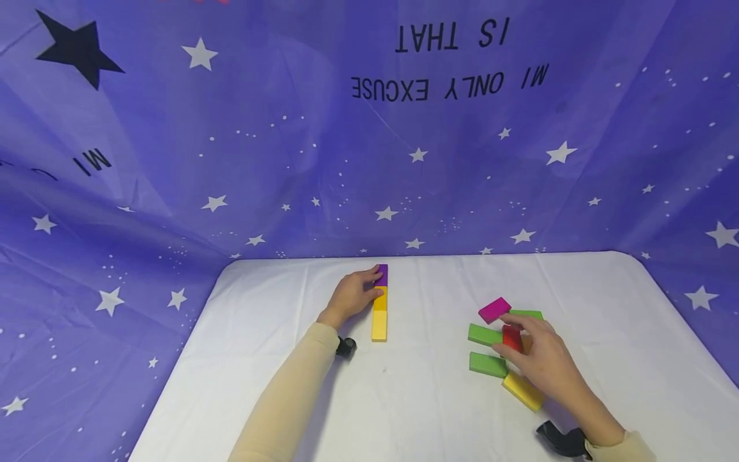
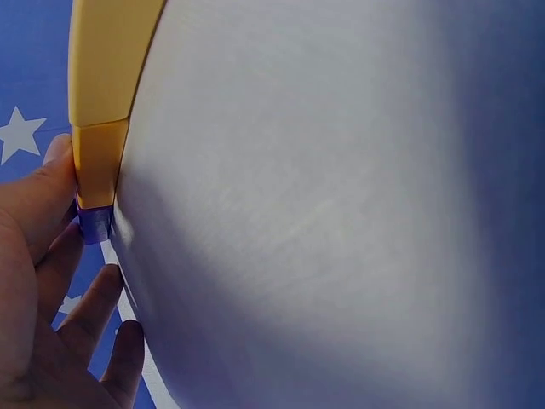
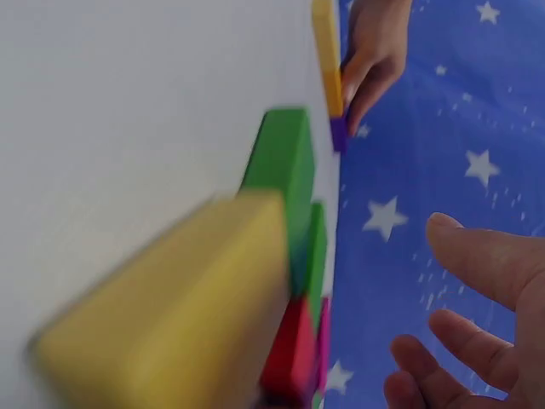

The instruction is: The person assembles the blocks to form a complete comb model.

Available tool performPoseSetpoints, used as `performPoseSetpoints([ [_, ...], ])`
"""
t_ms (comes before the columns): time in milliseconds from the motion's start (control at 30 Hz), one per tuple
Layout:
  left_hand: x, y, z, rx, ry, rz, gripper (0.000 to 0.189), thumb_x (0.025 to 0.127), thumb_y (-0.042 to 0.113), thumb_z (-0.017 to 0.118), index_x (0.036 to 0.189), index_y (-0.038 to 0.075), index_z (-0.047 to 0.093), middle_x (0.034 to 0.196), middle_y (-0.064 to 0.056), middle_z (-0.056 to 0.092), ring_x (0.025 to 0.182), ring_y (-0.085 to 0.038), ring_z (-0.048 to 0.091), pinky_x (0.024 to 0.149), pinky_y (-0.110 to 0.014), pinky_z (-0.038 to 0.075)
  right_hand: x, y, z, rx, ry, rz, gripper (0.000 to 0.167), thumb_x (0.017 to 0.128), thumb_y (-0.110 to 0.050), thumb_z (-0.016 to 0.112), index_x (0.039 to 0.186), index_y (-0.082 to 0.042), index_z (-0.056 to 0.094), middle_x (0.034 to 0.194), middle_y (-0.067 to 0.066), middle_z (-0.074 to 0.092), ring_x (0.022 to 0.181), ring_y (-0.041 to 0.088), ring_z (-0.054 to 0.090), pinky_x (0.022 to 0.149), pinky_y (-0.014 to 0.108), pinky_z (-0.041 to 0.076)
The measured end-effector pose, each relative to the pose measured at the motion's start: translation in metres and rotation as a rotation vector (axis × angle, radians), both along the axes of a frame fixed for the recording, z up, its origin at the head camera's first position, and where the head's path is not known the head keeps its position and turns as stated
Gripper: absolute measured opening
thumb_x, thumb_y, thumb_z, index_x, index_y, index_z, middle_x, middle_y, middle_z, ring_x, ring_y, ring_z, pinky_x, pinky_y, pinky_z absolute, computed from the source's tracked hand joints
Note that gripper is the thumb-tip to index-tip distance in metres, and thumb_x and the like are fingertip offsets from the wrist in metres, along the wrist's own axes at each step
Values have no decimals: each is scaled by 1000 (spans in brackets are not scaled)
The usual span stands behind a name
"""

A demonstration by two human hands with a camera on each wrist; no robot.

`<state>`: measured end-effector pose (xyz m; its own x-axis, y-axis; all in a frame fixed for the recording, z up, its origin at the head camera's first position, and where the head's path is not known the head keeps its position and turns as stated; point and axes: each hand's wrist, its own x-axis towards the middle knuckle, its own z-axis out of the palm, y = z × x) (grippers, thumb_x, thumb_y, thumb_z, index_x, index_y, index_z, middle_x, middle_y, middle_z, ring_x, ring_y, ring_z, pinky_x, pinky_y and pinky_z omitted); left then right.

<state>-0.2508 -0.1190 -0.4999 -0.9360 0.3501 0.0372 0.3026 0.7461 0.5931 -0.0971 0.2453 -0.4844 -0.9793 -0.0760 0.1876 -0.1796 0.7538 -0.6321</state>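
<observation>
My left hand (image 1: 352,295) rests beside a row of three wooden blocks. Its fingertips touch the purple block (image 1: 383,274) at the far end, and its thumb is against the orange block (image 1: 380,301) in the middle. The yellow block (image 1: 379,327) forms the near end. In the left wrist view the fingers are extended beside the purple block (image 2: 95,225). Over a loose group on the right hovers my right hand (image 1: 545,359), thumb and fingers apart, nothing between them. Below it lies a red block (image 1: 510,339), with an orange-brown block (image 1: 526,344) partly hidden.
Around the red block lie a magenta block (image 1: 494,310), several green blocks (image 1: 485,335) and a yellow block (image 1: 523,391). White cloth covers the table (image 1: 427,385). A purple star-printed backdrop (image 1: 323,160) rises behind and at both sides.
</observation>
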Motion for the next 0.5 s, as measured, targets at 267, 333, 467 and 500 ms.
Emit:
performPoseSetpoints([
  [267, 1, 0, -1, -1, 7, -2, 47, 95, 23, 71, 138, 9, 61, 151, 0, 50, 139, -32, 45, 117, -45, 34, 4, 25, -6, 64, -103, -52, 59, 85, -39, 81, 129, -5, 62, 121, 23, 66, 114, 44, 52, 89, 66, 45],
  [333, 1, 0, -1, -3, 7, -3, 47, 95, 23, 71, 138, 9, 61, 151, 1, 50, 140, -32, 45, 117, -46, 34, 4, 29, -8, 83, -124, -55, 61, 85, -39, 81, 130, -2, 61, 124, 26, 64, 117, 47, 49, 92, 69, 42],
  [467, 1, 0, -2, -7, 10, 0, 46, 95, 23, 71, 138, 9, 61, 151, 2, 50, 140, -32, 45, 116, -46, 35, 4, 35, -11, 114, -166, -60, 64, 86, -39, 79, 131, 2, 59, 128, 30, 59, 121, 51, 45, 96, 73, 38],
  [500, 0, 0, -2, -8, 9, 3, 46, 95, 23, 71, 138, 10, 61, 151, 2, 50, 140, -32, 45, 117, -45, 34, 3, 36, -12, 122, -173, -59, 64, 86, -39, 79, 130, 3, 59, 129, 31, 58, 121, 52, 44, 96, 73, 37],
])
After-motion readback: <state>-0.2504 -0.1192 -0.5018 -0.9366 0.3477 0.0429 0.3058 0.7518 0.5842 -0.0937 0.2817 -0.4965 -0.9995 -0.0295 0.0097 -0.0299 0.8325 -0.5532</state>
